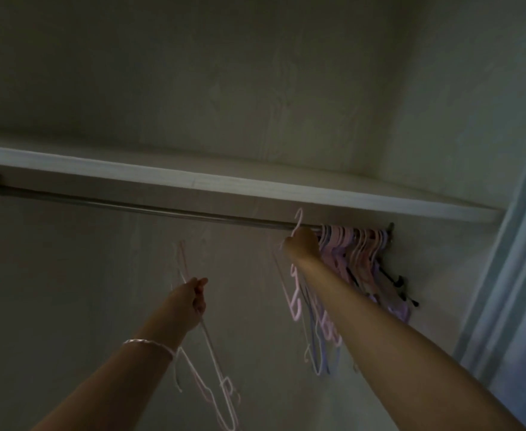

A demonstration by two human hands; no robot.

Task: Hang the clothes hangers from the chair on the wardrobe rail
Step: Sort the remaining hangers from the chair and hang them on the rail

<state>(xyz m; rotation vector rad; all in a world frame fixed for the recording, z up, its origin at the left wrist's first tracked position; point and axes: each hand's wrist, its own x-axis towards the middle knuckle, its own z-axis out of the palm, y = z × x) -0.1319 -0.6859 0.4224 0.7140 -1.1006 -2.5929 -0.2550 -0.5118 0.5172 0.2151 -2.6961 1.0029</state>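
Hanging pastel hangers [353, 244], thin plastic

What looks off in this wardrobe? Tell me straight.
Nothing is broken. The hung hangers are all crammed at the right end of the rail, overlapping and tilted, while the rest of the rail is bare. The right hand holds another hanger up there; the left hand holds more.
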